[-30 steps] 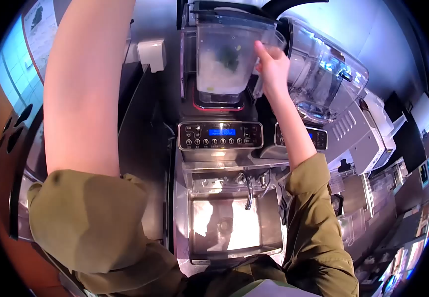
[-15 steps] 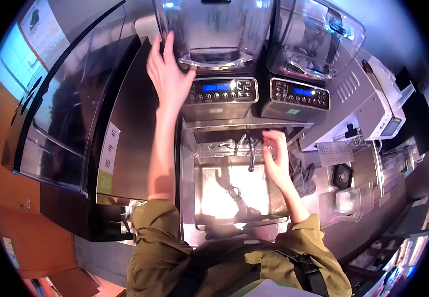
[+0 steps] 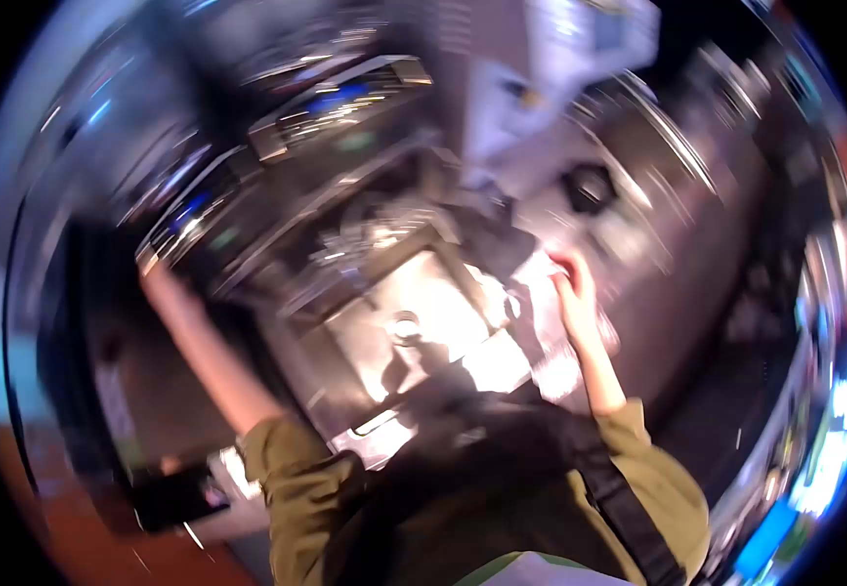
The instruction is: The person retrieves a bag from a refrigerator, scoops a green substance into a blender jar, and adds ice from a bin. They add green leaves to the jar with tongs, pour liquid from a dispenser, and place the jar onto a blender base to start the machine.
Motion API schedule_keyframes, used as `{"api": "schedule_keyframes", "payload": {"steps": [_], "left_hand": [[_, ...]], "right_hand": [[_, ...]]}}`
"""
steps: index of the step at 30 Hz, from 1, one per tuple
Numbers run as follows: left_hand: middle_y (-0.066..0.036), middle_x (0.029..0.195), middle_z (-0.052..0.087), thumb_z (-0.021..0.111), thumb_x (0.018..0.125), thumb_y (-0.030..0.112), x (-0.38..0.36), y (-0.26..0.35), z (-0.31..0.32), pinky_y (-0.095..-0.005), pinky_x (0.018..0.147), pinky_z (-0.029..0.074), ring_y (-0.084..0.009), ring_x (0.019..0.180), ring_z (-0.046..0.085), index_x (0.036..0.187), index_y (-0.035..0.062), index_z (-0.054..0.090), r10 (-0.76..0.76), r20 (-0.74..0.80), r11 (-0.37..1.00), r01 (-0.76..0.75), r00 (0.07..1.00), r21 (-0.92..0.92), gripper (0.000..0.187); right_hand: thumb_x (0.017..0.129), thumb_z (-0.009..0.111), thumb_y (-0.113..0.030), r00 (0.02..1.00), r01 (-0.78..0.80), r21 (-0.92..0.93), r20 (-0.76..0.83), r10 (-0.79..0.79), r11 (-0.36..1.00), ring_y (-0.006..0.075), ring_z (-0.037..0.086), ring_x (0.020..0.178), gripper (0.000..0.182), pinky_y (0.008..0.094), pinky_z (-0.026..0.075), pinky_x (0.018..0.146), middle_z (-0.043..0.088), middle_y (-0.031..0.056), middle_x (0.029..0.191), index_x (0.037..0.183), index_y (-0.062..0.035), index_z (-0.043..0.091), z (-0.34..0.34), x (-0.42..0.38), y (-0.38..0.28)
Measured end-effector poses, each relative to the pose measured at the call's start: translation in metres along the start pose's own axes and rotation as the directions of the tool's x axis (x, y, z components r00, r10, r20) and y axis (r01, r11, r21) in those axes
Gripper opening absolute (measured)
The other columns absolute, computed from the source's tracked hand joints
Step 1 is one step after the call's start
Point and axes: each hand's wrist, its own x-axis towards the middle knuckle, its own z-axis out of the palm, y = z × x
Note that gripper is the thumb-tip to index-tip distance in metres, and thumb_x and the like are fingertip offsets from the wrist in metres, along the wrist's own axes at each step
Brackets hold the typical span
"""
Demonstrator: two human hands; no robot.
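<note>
The whole view is smeared by motion. My left hand [image 3: 154,269] reaches to the left, beside the left machine with a blue display [image 3: 192,217]; its fingers are too blurred to make out. Over the counter right of the metal sink [image 3: 423,313] is my right hand [image 3: 572,273], its fingers curved, near a clear object [image 3: 550,342] whose outline is smeared. Whether that hand touches or grips it cannot be made out.
A second machine with a blue display [image 3: 340,103] stands behind the sink. A dark object [image 3: 590,188] lies on the counter at the right, below a white appliance [image 3: 604,34]. A dark cloth [image 3: 487,220] lies beside the sink.
The view has swung to the right, so the machines and sink appear further left and tilted. My right hand has moved from over the sink to the counter on its right.
</note>
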Motion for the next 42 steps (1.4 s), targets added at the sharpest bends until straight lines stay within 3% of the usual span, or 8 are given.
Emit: {"api": "schedule_keyframes", "payload": {"steps": [5,8,15,20,25,37,39,42], "left_hand": [[-0.019,0.102,0.055,0.059,0.074,0.008,-0.082,-0.002,0.054,-0.0317,0.079,0.046,-0.0237,0.089,0.055,0.100,-0.0069,0.052,0.526,-0.395,0.848,-0.429,0.754,0.311,0.031],[-0.016,0.111,0.050,0.060,0.075,0.004,-0.134,0.006,0.141,-0.0313,0.089,0.039,-0.0235,0.102,0.049,0.114,-0.0029,0.045,0.796,0.062,0.469,-0.677,0.603,0.568,0.043],[-0.019,0.125,0.039,0.060,0.069,0.010,-0.187,0.084,0.339,-0.0409,0.092,0.030,-0.0347,0.114,0.037,0.121,0.0038,0.040,0.676,0.709,-0.397,-0.713,0.199,0.579,0.056],[-0.015,0.089,0.056,0.056,0.065,0.000,-0.267,0.018,0.381,-0.0373,0.076,0.041,-0.0294,0.081,0.053,0.096,-0.0010,0.051,0.918,0.388,-0.145,-0.981,-0.085,0.127,0.032],[-0.020,0.080,0.059,0.056,0.076,0.017,-0.392,-0.181,0.466,-0.0373,0.068,0.047,-0.0337,0.074,0.059,0.093,-0.0028,0.051,-0.020,0.894,0.776,-0.556,0.448,0.296,0.027],[-0.022,0.065,0.059,0.051,0.078,0.019,-0.397,-0.303,0.500,-0.0336,0.050,0.050,-0.0251,0.053,0.061,0.071,-0.0089,0.057,-0.464,0.732,0.506,-0.528,0.500,0.682,0.029],[-0.013,0.056,0.056,0.048,0.080,0.017,-0.387,-0.282,0.440,-0.0264,0.038,0.044,-0.0165,0.042,0.054,0.073,-0.0049,0.057,-0.799,0.525,0.599,0.321,0.292,0.733,0.024],[-0.008,0.055,0.053,0.046,0.081,0.017,-0.393,-0.208,0.380,-0.0230,0.035,0.039,-0.0132,0.040,0.050,0.076,-0.0029,0.054,-0.832,0.374,0.528,0.376,0.410,0.762,0.022]], "right_hand": [[0.078,0.052,-0.006,0.742,-0.021,-0.273,-0.649,-0.168,0.962,0.0156,0.045,0.093,0.039,0.0259,0.035,0.085,0.047,0.0082,0.106,0.115,-0.0029,0.042,-0.190,-0.001,0.093],[0.072,0.063,-0.012,0.731,-0.229,-0.576,-0.634,-0.252,0.785,0.0271,0.037,0.112,0.070,0.0369,0.027,0.097,0.034,0.0181,0.123,0.129,-0.0011,0.025,-0.284,0.029,0.175],[0.088,0.042,-0.028,0.897,-0.226,0.271,-0.318,0.308,0.936,0.0220,0.037,0.110,0.040,0.0309,0.026,0.095,0.041,0.0119,0.115,0.115,0.0017,0.040,-0.245,0.011,0.206],[0.073,0.061,-0.008,0.917,-0.258,-0.028,-0.321,0.236,0.966,0.0145,0.048,0.082,0.030,0.0268,0.041,0.068,0.047,0.0075,0.087,0.096,-0.0012,0.044,-0.225,0.008,0.189],[0.073,0.061,-0.006,0.951,-0.192,-0.104,-0.264,0.159,0.976,0.0130,0.052,0.074,0.022,0.0251,0.044,0.060,0.052,0.0049,0.078,0.089,-0.0019,0.047,-0.235,-0.029,0.191],[0.063,0.062,0.000,0.996,-0.061,-0.163,0.049,0.070,0.985,0.0237,0.053,0.084,0.027,0.0314,0.043,0.076,0.052,0.0127,0.088,0.087,-0.0010,0.050,-0.315,0.007,0.183],[0.061,0.061,0.002,0.991,-0.088,-0.130,0.086,0.099,0.988,0.0223,0.051,0.077,0.025,0.0303,0.042,0.070,0.051,0.0107,0.081,0.082,-0.0014,0.048,-0.322,0.017,0.192],[0.062,0.062,0.001,0.977,-0.106,-0.088,0.179,0.120,0.991,0.0218,0.050,0.076,0.026,0.0303,0.041,0.069,0.049,0.0106,0.079,0.083,-0.0021,0.047,-0.332,0.034,0.191]]}}
